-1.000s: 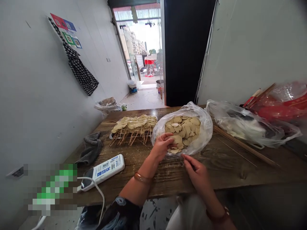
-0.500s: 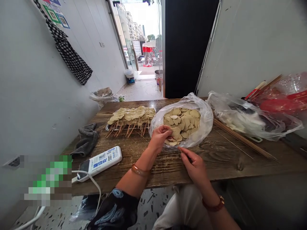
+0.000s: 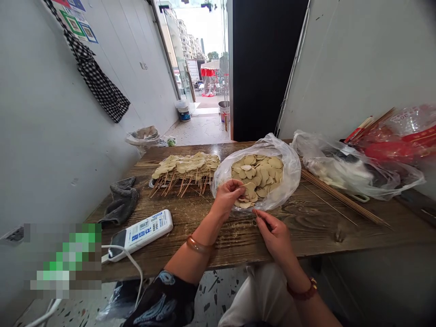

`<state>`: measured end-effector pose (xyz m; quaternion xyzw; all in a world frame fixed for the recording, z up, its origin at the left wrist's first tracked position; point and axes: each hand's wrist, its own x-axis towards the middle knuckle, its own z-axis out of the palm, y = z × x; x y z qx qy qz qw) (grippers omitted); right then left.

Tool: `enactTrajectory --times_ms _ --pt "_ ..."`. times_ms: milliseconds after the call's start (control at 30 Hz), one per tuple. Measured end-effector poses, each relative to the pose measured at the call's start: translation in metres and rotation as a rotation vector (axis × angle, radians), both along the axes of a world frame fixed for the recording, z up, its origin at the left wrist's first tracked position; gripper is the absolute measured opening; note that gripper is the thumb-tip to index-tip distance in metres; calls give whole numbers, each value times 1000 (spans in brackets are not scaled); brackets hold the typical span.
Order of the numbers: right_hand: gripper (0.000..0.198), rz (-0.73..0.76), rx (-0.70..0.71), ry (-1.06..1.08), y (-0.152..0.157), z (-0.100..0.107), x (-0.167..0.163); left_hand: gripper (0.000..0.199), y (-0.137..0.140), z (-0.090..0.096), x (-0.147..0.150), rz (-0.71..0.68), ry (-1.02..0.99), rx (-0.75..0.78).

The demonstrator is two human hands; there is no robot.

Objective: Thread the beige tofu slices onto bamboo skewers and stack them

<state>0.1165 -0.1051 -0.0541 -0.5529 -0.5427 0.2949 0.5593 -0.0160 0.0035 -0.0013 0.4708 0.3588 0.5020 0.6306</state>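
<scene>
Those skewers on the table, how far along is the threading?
Done: a heap of finished skewers lies on a tray at the left. In hand: the left hand pinches a slice at the near edge of the open bag, and the right hand has a stick in its grip. Left: many loose slices in the bag, and bare sticks lying to the right.

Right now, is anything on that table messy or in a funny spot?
Nothing is spilled or broken. One oddity: the white phone lies at the table's near left corner, its cable hanging over the edge. The left hand picks slices from the bag; the right hand pinches a skewer.
</scene>
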Motion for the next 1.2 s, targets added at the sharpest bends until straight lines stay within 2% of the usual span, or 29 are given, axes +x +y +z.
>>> enactTrajectory --times_ms 267,467,567,833,1200 --pt "30 -24 -2 -23 2 -1 0 22 -4 6 2 23 189 121" --pt "29 -59 31 -18 4 -1 -1 25 -5 4 3 -35 187 121" --pt "28 -77 45 1 3 -1 -1 28 -5 2 4 -86 139 88" --pt "26 -67 41 2 0 -3 0 37 -5 0 3 -91 -48 -99" --pt "25 -55 60 -22 -1 -1 0 38 -6 0 2 -136 -137 -187"
